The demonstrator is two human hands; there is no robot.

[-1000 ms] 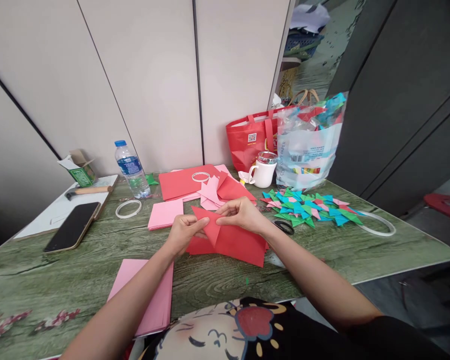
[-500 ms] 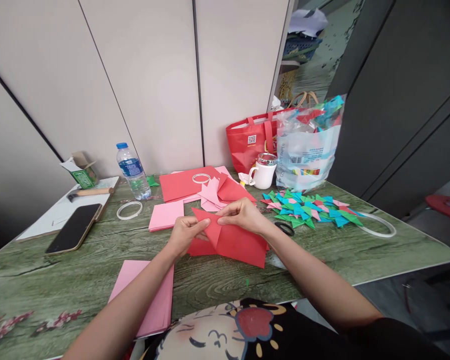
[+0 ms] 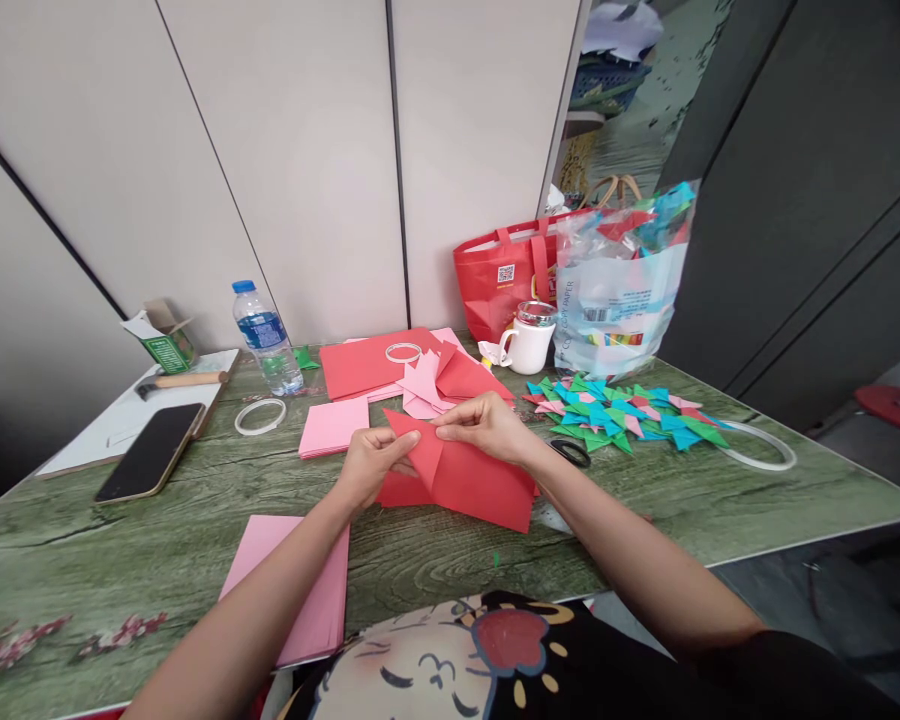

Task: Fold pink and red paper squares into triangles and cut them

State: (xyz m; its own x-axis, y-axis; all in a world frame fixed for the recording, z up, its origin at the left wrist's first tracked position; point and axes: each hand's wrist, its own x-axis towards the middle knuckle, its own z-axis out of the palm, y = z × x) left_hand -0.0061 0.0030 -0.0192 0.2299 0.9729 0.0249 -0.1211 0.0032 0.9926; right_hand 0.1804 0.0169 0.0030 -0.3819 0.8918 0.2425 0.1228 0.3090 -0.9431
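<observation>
Both my hands hold a red sheet of paper (image 3: 472, 480) just above the green wood-grain table (image 3: 157, 540). One corner of the sheet is folded into a triangle. My left hand (image 3: 371, 465) pinches the fold's left side. My right hand (image 3: 484, 425) pinches the fold's top edge from the right. More red paper lies under the sheet. A stack of pink paper (image 3: 307, 590) lies near my left forearm.
A smaller pink stack (image 3: 334, 427), red sheets (image 3: 364, 365), folded pink and red pieces (image 3: 442, 380), tape rings (image 3: 259, 416), scissors (image 3: 570, 453) and several folded coloured triangles (image 3: 622, 417) lie beyond. A phone (image 3: 150, 452), hammer, carton, water bottle (image 3: 266, 338), mug (image 3: 529, 340), red bag and plastic bag stand around.
</observation>
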